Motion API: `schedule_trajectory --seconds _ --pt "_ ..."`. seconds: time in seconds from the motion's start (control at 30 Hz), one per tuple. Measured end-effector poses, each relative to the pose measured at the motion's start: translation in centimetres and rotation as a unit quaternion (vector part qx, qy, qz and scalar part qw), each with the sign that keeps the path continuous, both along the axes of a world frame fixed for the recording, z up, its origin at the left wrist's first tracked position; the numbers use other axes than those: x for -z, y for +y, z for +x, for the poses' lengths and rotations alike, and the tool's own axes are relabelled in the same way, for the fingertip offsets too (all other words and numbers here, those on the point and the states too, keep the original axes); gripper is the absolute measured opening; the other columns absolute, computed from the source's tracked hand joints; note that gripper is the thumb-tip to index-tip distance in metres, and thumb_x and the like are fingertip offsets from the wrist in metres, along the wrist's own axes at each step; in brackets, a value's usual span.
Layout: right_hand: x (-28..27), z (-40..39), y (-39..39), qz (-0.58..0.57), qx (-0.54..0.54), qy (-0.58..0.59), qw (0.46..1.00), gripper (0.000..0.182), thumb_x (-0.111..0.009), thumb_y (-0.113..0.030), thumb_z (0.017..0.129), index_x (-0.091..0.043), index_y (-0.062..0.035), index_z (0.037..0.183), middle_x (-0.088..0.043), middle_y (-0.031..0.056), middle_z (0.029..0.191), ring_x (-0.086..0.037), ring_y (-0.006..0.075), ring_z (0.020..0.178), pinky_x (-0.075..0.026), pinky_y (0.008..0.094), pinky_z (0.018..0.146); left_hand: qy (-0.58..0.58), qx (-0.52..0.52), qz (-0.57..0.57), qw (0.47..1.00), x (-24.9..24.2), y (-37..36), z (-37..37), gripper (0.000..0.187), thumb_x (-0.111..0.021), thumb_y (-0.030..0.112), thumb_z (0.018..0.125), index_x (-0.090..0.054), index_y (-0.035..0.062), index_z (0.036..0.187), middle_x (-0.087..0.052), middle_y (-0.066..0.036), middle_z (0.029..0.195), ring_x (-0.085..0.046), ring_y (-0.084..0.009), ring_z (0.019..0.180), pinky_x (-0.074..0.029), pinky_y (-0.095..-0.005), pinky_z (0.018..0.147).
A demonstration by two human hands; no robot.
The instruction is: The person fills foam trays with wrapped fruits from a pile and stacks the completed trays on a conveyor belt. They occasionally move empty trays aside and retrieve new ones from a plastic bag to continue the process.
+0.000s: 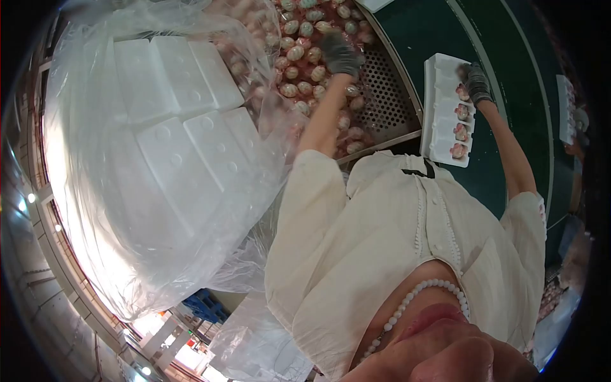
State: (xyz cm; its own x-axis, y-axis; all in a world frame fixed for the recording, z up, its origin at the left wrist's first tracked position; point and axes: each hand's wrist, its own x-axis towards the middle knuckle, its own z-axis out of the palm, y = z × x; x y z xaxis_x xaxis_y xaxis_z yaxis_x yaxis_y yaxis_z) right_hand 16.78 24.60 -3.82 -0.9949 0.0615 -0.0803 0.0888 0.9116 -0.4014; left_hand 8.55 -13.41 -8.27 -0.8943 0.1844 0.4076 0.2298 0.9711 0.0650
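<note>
My left hand [342,56], in a grey glove, reaches over a heap of small pale striped balls in clear and red wrapping [294,53]. Motion smears its fingers, so what they hold cannot be made out. The balls lie in a metal bin with a perforated bottom [385,95]. On the right, my gloved right hand [476,84] is at the edge of a white compartment tray [436,108], its fingers bent together over one of the pockets. Whatever is under the fingertips is hidden. Several wrapped balls [460,132] sit in the tray's right row; pockets on its left side show bare white.
Stacks of white trays [191,137] in clear plastic film [248,191] stand on the left, close to my left arm. A green conveyor belt [509,108] runs under the tray. Another white tray [565,108] and a co-worker's hand [576,148] appear at the far right.
</note>
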Motion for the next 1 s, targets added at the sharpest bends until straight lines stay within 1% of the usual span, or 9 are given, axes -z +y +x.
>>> schedule_trajectory --seconds 0.03,0.13,0.3,0.43,0.57,0.7,0.77,0.93,1.0 --pt "0.0 -0.1 -0.3 -0.011 -0.002 0.015 1.0 0.021 -0.058 -0.012 0.072 -0.058 -0.0073 0.093 -0.053 0.0172 0.088 -0.054 0.033 0.082 -0.043 0.0385 0.071 0.068 -0.042 -0.002 0.997 -1.3 -4.1 -1.3 0.042 -0.05 0.025 0.072 -0.047 -0.0003 0.106 -0.049 -0.016 0.11 -0.043 -0.0266 0.107 -0.034 -0.0357 0.09" --pt "-1.9 0.3 -1.1 0.025 -0.012 -0.002 1.0 0.021 -0.058 -0.011 0.072 -0.058 -0.0066 0.092 -0.053 0.0163 0.089 -0.053 0.0323 0.083 -0.043 0.0376 0.072 -0.24 -0.033 -0.082 0.967 -3.9 -11.4 -2.3 0.044 -0.052 0.027 0.072 -0.046 0.0065 0.11 -0.05 -0.02 0.107 -0.048 -0.0329 0.101 -0.039 -0.0407 0.085" --pt "-3.5 1.5 -1.9 -0.018 0.018 0.012 1.0 0.023 -0.056 -0.011 0.073 -0.057 -0.0071 0.095 -0.052 0.0152 0.092 -0.052 0.0312 0.086 -0.042 0.0364 0.074 -0.243 -0.08 0.077 0.964 3.1 -14.2 -1.4 0.041 -0.052 0.03 0.073 -0.047 0.0087 0.107 -0.052 -0.021 0.103 -0.052 -0.035 0.092 -0.042 -0.0423 0.076" --pt "-4.1 2.9 -2.0 -0.01 0.058 -0.002 0.998 0.027 -0.054 -0.011 0.074 -0.055 -0.0075 0.1 -0.052 0.0145 0.094 -0.052 0.0303 0.087 -0.042 0.0353 0.077 -0.224 -0.22 0.081 0.946 -1.2 -10.7 -0.7 0.043 -0.059 0.032 0.069 -0.049 0.007 0.103 -0.054 -0.018 0.098 -0.052 -0.0338 0.089 -0.042 -0.0419 0.075" --pt "-3.0 4.2 -1.8 -0.041 0.053 0.042 0.997 0.029 -0.055 -0.01 0.073 -0.054 -0.007 0.101 -0.052 0.0143 0.095 -0.052 0.0298 0.089 -0.042 0.0345 0.079 -0.23 -0.04 -0.062 0.97 1.4 -11.9 -1.3 0.045 -0.063 0.029 0.065 -0.047 0.0102 0.102 -0.047 -0.02 0.105 -0.046 -0.0364 0.097 -0.038 -0.0403 0.084" --pt "-3.0 4.8 -1.9 -0.113 0.064 0.051 0.99 0.029 -0.055 -0.01 0.072 -0.054 -0.0053 0.101 -0.053 0.0138 0.098 -0.052 0.0287 0.091 -0.041 0.034 0.081 -0.247 -0.1 0.047 0.963 1.9 -12.0 -2.4 0.05 -0.064 0.03 0.064 -0.047 0.0114 0.108 -0.046 -0.018 0.109 -0.045 -0.0347 0.101 -0.037 -0.0398 0.086" --pt "-2.9 5.3 -1.5 -0.084 0.064 0.054 0.993 0.029 -0.055 -0.01 0.072 -0.054 -0.0047 0.101 -0.053 0.0135 0.099 -0.052 0.0284 0.092 -0.041 0.0338 0.081 -0.313 -0.083 -0.064 0.944 -2.8 -11.0 -2.2 0.05 -0.063 0.025 0.064 -0.047 0.0118 0.11 -0.046 -0.017 0.111 -0.045 -0.0325 0.103 -0.037 -0.039 0.086" --pt "-2.7 6.2 -1.6 -0.051 0.063 0.089 0.993 0.028 -0.056 -0.011 0.072 -0.055 -0.0056 0.1 -0.053 0.0128 0.1 -0.052 0.0275 0.093 -0.041 0.0333 0.082 -0.21 0.024 -0.181 0.96 -0.4 -10.3 -2.1 0.046 -0.061 0.028 0.065 -0.05 0.0125 0.107 -0.048 -0.017 0.11 -0.046 -0.0293 0.103 -0.039 -0.0399 0.084" --pt "-2.2 6.6 -1.3 -0.051 0.056 0.109 0.991 0.028 -0.055 -0.012 0.073 -0.055 -0.0061 0.1 -0.053 0.0121 0.1 -0.052 0.027 0.093 -0.041 0.0333 0.083 -0.308 0.012 -0.159 0.938 1.4 -9.8 -2.1 0.043 -0.062 0.034 0.065 -0.054 0.0127 0.102 -0.052 -0.014 0.107 -0.048 -0.0295 0.101 -0.039 -0.04 0.084"
